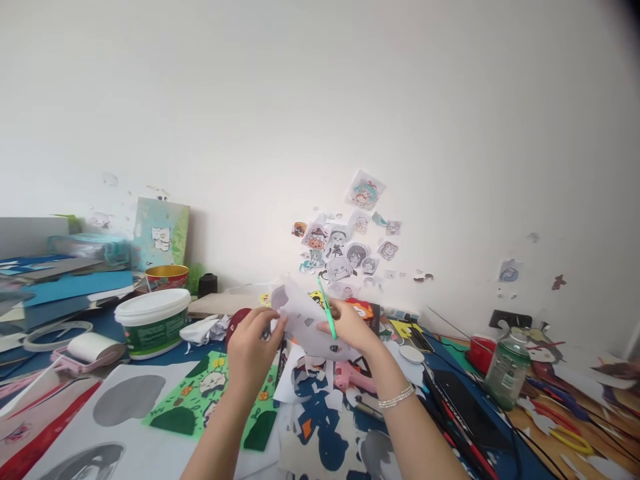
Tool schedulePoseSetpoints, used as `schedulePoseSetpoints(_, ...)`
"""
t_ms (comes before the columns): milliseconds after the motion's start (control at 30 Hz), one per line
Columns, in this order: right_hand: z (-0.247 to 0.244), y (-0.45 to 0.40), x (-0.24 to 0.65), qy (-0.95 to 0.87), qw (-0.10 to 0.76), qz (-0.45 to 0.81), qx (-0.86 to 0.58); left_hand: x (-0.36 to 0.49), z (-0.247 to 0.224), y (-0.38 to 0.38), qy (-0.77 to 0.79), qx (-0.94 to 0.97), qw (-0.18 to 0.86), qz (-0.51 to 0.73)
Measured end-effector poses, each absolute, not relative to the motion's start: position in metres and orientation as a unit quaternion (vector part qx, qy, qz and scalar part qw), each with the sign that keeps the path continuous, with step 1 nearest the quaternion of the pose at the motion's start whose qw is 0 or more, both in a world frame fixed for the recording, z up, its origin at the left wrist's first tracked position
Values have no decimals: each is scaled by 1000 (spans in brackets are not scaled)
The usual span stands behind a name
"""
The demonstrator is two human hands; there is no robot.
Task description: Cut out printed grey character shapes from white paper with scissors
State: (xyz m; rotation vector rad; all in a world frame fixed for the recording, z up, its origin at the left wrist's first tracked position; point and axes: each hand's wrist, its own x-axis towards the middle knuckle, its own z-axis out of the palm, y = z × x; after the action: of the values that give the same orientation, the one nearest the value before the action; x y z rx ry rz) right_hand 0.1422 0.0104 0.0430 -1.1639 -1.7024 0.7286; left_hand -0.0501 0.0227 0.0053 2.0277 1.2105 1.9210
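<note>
While both hands hold it up, printed paper sheet [300,327]: raised between the hands, above paper scraps [286,387]; bent rather than flat, grey patches showing on its face.
Sheet handling: judged light, limp and easily creased or torn; likely to buckle when pushed and to stay straighter under gentle, even tension. Dry paper should slip little.
Sheet hold points: plain outer margins, pinched between thumb and fingertip; any narrow strip could tear first.
Left hand [250,337]: thumb and fingers pinching the sheet's left edge.
Right hand [353,325]: fingers closed about a slim green tool [327,310] at the sheet's right side; whether they also grip the paper cannot be told.
Slim green tool handling: judged light and stiff; its exact type and working end cannot be made out.
Sheet, concealed areas: left border behind fingertips, right portion behind the right hand. Dark marks near the lower edge could be printing or openings.
Pink glue gun [347,375]: partly covered; identification probable only.
Decorated green panel [200,405]: partly covered by the left forearm.
Scrap outlines: overlapping, hard to separate.
</note>
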Motion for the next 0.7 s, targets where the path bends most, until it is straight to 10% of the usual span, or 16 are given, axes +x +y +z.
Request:
schedulePoseSetpoints(133,59,3,142,-780,341,146,-504,-46,-1,33,370,672,-46,640)
schedulePoseSetpoints(367,71,7,125,-813,311,35,-492,-49,-1,37,476,646,245,544)
schedulePoseSetpoints(700,46,-20,118,-670,523,-110,-516,-51,-2,42,514,613,257,543)
